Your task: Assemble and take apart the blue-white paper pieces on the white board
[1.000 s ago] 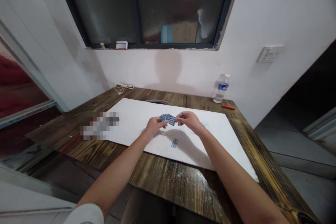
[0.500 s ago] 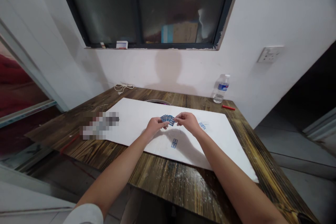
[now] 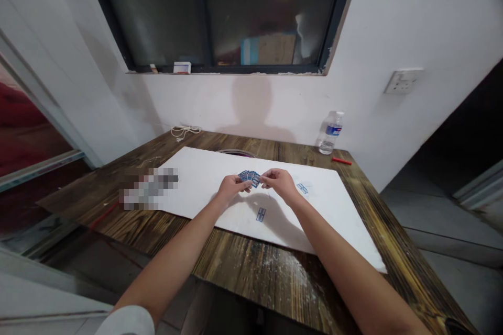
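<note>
Blue-patterned cards [image 3: 249,177] spread in a small fan near the centre of the frame, raised over a white sheet [image 3: 200,178] that lies across a dark, wood-grained surface [image 3: 243,267]. Two bare forearms reach in from the lower left and lower right corners. The left hand [image 3: 233,187] holds the fan, thumb on the near side and fingers behind. The right hand [image 3: 280,180] meets the fan's right edge, its thumb and forefinger drawn narrow; the detail is too small to tell whether they grip a card. Below the hands, just right of centre, a blue-lined piece [image 3: 260,214] lies flat on the sheet. A second blue-lined shape [image 3: 302,188] sits to the right, near the right wrist. Along the far edge of the surface, a pale cord [image 3: 185,130] lies coiled left of centre, and a clear bottle [image 3: 330,133] with a blue label stands upright to the right, a slim red object [image 3: 341,160] lying just beside it. Pixels blur a patch at the left. Upper centre, a dark-framed window [image 3: 168,10] fills the wall, a small white box [image 3: 182,67] on its sill
</note>
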The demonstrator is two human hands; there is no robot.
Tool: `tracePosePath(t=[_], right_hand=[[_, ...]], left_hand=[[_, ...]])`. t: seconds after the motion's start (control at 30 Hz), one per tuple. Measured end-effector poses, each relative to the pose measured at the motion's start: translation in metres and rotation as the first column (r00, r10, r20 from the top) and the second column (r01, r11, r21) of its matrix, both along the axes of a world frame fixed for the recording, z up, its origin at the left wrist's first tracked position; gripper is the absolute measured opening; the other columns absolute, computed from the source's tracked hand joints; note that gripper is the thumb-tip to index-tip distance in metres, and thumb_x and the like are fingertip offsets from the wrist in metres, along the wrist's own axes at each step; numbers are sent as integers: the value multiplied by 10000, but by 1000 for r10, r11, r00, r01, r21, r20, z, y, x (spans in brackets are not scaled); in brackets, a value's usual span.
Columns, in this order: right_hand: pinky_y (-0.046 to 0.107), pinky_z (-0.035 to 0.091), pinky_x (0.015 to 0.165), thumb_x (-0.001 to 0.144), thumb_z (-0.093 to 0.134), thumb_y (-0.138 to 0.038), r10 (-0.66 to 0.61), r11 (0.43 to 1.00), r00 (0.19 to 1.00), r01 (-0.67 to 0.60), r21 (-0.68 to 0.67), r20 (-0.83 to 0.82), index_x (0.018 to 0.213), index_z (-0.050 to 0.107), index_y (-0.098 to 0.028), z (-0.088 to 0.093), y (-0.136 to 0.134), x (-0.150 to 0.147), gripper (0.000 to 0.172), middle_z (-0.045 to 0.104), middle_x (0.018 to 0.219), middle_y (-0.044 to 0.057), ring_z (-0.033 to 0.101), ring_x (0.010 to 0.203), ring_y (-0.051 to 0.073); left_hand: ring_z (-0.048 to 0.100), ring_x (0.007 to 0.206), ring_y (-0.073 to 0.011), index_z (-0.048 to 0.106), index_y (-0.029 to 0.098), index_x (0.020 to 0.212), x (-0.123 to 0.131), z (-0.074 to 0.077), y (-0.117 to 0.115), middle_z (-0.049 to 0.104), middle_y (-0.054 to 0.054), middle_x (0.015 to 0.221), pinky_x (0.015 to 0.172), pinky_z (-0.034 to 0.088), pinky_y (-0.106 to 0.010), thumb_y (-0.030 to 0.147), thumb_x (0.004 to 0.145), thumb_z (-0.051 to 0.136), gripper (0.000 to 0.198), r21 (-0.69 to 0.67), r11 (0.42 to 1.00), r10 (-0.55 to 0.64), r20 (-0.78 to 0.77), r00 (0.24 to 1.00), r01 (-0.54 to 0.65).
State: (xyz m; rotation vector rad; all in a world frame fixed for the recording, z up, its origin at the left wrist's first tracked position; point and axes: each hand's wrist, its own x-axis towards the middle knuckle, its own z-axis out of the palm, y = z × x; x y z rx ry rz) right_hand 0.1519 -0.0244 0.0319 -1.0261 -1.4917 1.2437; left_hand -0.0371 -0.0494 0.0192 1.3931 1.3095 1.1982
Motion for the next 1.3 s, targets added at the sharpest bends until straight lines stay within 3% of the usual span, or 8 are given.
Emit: tracePosePath(t=[0.17, 0.43, 0.57, 0.77, 1.03, 1.3], right_hand=[[249, 502, 543, 532, 843, -472, 15, 999, 997, -18, -38, -77, 699, 639, -149, 0, -1, -2, 417, 652, 567, 21, 615, 528, 133], [241, 435, 546, 506, 857, -437, 91, 994, 989, -97, -44, -113, 934, 672, -155, -5, -3, -7, 545, 576, 616, -46, 546, 543, 101], [236, 347, 510, 601, 772, -535, 139, 990, 985, -141, -12, -102, 801, 692, -149, -12, -9, -14, 442, 553, 593, -28, 424, 528, 87], [243, 290, 501, 630, 732, -571, 68, 998, 989, -68, 4, -131, 649, 652, -164, -19, -12, -21, 416, 460, 508, -41, 366, 517, 98], [253, 281, 512, 639, 711, -548, 0, 1000, 993, 2, 21, -118, 596, 624, -170, -19, -15, -23, 390, 477, 503, -35, 369, 516, 105], [255, 370, 555, 668, 702, -503, 9, 998, 998, -5, 64, -60, 603, 640, -170, -17, -14, -20, 345, 580, 558, -6, 480, 561, 131]], left_hand=[[616, 579, -156, 719, 124, 683, -1, -3, 2, 713, -74, 643, 606, 451, -268, 429, 611, 783, 320, 5, 1000, 6, 8, 1000, -6], [625, 602, -170, 719, 126, 671, 0, -1, 0, 720, -82, 655, 619, 465, -273, 467, 614, 781, 351, 23, 1000, 13, -33, 999, -12], [646, 639, -186, 728, 136, 679, -1, -1, -1, 728, -82, 678, 635, 476, -278, 516, 623, 775, 387, 14, 1000, -25, -84, 996, 26], [634, 623, -175, 727, 119, 680, -2, -7, 2, 719, -88, 655, 631, 459, -268, 513, 633, 772, 399, 22, 997, -70, -81, 994, 72], [616, 610, -170, 731, 115, 687, 1, -7, 2, 718, -91, 657, 621, 445, -271, 529, 607, 783, 425, 6, 997, -70, -59, 996, 71], [615, 615, -174, 753, 119, 739, 1, -4, 0, 726, -93, 666, 620, 449, -276, 484, 587, 795, 397, -30, 993, -113, -49, 992, 112]])
